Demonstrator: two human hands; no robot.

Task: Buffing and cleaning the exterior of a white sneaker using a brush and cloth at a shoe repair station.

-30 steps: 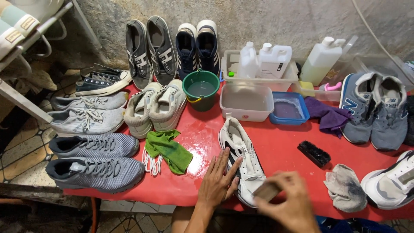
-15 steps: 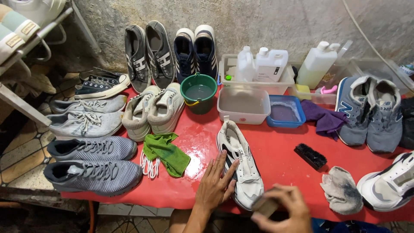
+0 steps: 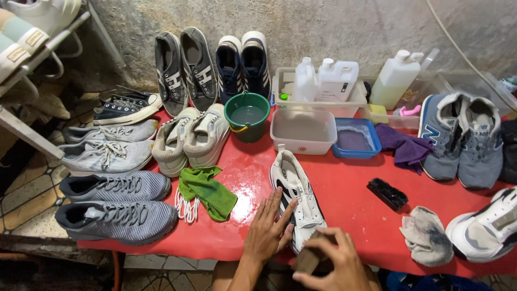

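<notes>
While scrubbed: one white sneaker (image 3: 297,198).

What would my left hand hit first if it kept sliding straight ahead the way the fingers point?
The left hand points up and slightly right, already touching the white sneaker. Straight on, it would likely run along that sneaker toward the clear plastic tub; depth is uncertain.

White sneaker (image 3: 297,196) with black trim, upright, laced, toe toward the near edge; small brown brush (image 3: 308,258) at its toe.
</notes>
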